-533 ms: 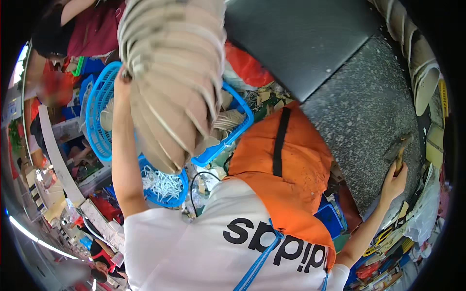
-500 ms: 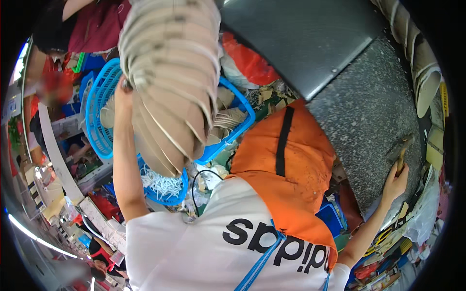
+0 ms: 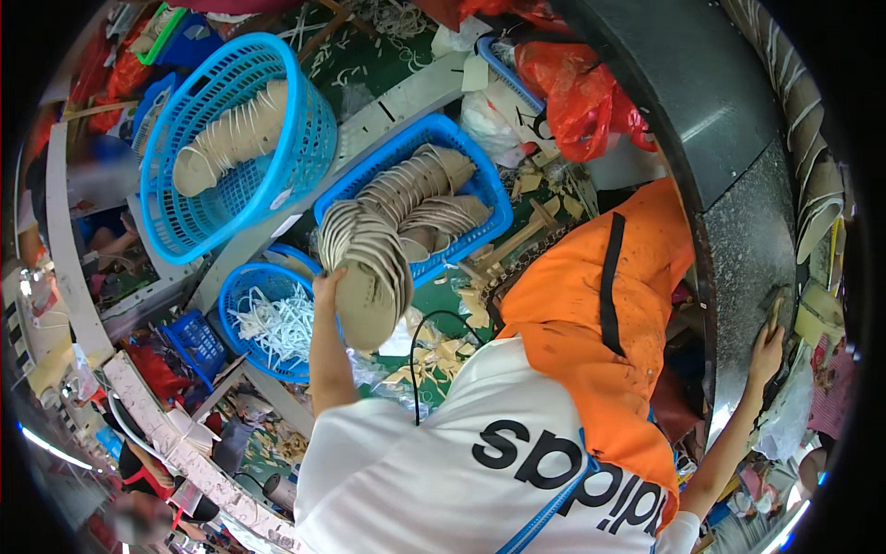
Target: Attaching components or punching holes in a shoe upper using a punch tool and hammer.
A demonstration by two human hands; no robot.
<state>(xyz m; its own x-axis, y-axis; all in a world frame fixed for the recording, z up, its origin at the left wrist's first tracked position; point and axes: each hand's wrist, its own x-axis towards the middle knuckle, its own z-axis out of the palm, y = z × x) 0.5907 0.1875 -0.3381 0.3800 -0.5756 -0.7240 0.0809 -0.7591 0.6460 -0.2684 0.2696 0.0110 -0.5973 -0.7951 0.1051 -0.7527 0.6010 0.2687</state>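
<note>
At the front corner of the blue rectangular basket (image 3: 506, 198), my left hand (image 3: 328, 288) is closed on the near end of a stack of nested beige cupped pieces (image 3: 367, 300). The thumb side shows; the other fingers are mostly behind the stack. Similar beige stacks (image 3: 415, 182) lie inside that basket. Over to the right, my right hand (image 3: 767, 353) is closed round a slim tan-and-dark tool (image 3: 776, 309). It rests by the outer edge of the dark speckled worktop (image 3: 752, 268). The tool's exact kind is too small to tell.
A tall round blue basket (image 3: 318, 120) holding another beige stack stands at the far left. Below it, a smaller blue basket (image 3: 227, 305) contains white strips. Red plastic bags (image 3: 591, 102) lie beyond my orange apron (image 3: 581, 286). Scraps litter the green floor. More nested pieces (image 3: 808, 138) line the worktop's far right.
The beige stack, earlier large and close in front of me, is now lower, beside the rectangular basket. My view has shifted, bringing the baskets into sight. My right hand keeps hold of the tool.
</note>
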